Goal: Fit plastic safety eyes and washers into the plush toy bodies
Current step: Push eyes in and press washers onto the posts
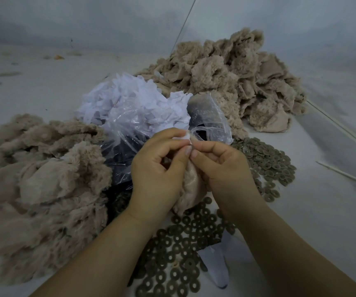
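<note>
Both hands meet at the centre of the view over a beige plush body (191,189), turned inside out and bunched between them. My left hand (157,166) grips its left side, thumb and forefinger pinching a small white piece (186,136) at the top. My right hand (222,166) grips the right side, its thumb and forefinger pressed to the same spot, where a small dark part shows between the fingertips. Dull olive washers (183,254) lie scattered below my wrists, and several more washers (267,161) lie to the right.
A pile of beige plush bodies (38,185) lies at the left, another plush pile (232,78) at the back right. A clear plastic bag (130,133) holds white paper scraps (130,97) and dark parts. A thin stick (344,175) lies at right on the white table (322,221).
</note>
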Action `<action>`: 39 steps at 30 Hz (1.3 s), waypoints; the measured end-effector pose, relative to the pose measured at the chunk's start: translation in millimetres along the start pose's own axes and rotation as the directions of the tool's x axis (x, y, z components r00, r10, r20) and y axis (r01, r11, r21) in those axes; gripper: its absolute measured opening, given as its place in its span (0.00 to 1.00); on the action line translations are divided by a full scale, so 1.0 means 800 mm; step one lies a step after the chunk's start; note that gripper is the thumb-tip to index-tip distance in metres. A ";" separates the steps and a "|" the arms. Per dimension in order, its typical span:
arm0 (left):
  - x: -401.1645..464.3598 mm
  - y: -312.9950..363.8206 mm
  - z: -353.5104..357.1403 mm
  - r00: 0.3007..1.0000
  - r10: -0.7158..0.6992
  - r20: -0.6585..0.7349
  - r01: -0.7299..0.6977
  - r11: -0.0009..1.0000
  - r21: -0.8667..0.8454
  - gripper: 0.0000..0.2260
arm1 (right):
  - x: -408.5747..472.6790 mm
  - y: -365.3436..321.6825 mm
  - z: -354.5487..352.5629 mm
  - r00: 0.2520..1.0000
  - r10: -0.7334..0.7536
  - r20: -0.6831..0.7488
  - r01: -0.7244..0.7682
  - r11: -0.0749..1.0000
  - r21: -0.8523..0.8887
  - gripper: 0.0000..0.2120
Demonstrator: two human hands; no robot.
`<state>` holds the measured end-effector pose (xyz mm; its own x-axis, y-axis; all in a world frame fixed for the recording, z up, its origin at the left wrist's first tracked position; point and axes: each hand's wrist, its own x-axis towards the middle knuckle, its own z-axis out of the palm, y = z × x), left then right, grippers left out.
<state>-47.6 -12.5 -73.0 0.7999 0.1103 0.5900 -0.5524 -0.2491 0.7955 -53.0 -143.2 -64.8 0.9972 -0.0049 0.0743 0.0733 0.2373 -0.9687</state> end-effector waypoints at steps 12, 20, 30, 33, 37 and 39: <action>0.003 -0.003 -0.006 0.994 -0.110 0.008 0.109 0.979 -0.173 0.08 | 0.002 -0.002 -0.004 0.979 -0.184 0.092 0.196 0.969 -0.148 0.15; 0.004 -0.007 -0.002 0.966 -0.258 0.023 0.255 0.930 -0.266 0.07 | 0.005 0.003 -0.006 0.909 -0.415 0.040 0.388 0.807 -0.445 0.10; 0.002 -0.005 0.000 0.938 -0.345 0.033 0.326 0.846 -0.422 0.04 | 0.016 0.009 -0.012 0.758 -0.619 0.205 0.577 0.492 -0.652 0.07; 0.001 -0.005 0.001 0.948 -0.317 0.009 0.293 0.864 -0.408 0.05 | 0.016 0.011 -0.010 0.747 -0.635 0.198 0.590 0.494 -0.639 0.05; 0.002 -0.002 0.000 0.958 -0.286 0.007 0.261 0.864 -0.430 0.08 | 0.014 0.009 -0.011 0.757 -0.625 0.188 0.593 0.538 -0.598 0.04; 0.003 0.000 -0.001 0.960 -0.279 0.002 0.250 0.861 -0.442 0.11 | 0.015 0.008 -0.012 0.756 -0.626 0.190 0.598 0.544 -0.588 0.03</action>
<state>-45.7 -11.6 -71.6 0.9224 0.1739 0.3448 -0.3792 0.2385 0.8941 -40.7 -150.9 -72.1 0.7059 0.0320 0.7076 0.6439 -0.4454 -0.6221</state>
